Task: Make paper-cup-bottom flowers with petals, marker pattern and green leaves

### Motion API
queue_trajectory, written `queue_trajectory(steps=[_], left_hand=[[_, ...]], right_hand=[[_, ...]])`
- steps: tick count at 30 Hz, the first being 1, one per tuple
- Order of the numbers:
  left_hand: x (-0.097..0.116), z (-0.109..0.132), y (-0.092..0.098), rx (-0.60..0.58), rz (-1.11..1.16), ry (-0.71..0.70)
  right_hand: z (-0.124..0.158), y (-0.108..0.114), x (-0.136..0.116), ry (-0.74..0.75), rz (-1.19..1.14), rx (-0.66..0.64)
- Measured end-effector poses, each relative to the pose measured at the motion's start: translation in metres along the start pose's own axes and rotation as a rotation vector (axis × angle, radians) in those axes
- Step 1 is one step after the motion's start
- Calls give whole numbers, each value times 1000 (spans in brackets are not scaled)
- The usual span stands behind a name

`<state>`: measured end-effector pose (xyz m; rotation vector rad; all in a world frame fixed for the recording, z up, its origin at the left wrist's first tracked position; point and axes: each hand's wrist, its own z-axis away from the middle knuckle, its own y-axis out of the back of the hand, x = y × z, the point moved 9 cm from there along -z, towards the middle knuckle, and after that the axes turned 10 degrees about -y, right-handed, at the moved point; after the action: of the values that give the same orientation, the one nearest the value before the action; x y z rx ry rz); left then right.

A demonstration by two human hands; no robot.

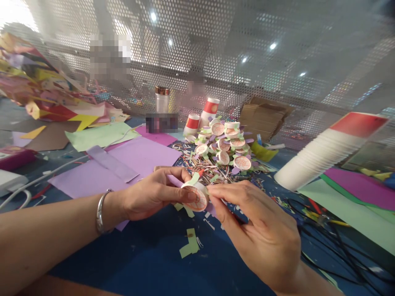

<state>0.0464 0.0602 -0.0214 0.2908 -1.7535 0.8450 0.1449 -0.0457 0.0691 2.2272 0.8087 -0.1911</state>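
My left hand (160, 193), with a silver bracelet at its wrist, grips a cut-off paper cup bottom (199, 202) between thumb and fingers. The round face carries an orange line pattern, and green and purple paper tabs stick out from its rim. At its right edge, the fingertips of my right hand (256, 226) are pinched together on the rim; whether they hold a small tab there is hidden. Just beyond lies a pile of similar patterned cup bottoms (223, 144) with green and purple tabs. Green paper scraps (189, 244) lie on the blue tabletop (148, 259) below my hands.
Purple paper sheets (148, 152) lie to the left, near a white cable (58, 172). A long stack of paper cups (327, 152) leans at right, above black cables (333, 242). Cardboard (262, 117), a jar (162, 100) and a perforated metal screen (216, 53) stand behind.
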Motion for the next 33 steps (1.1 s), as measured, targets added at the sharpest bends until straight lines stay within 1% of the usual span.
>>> queue_trajectory(steps=[3,7,16,19,23,27,33], left_hand=[[2,-1,-2,-11,20,-9],[2,-2,-3,-21,34,-13],[3,-1,-3,-29,28,-27],[3,-1,-3,-33,14,-30],[4,-1,-4,-56,10,-60],[4,1,-7,-80,4,-86],[9,1,-12,-119,-23,-136]], right_hand=[[0,-1,-2,44,-13,6],[1,2,-8,127,-26,63],[1,1,-10,145,28,62],[1,2,-10,138,12,51],[0,3,-5,64,-34,30],[1,3,6,-32,-53,31],[2,-11,29,-263,-179,-81]])
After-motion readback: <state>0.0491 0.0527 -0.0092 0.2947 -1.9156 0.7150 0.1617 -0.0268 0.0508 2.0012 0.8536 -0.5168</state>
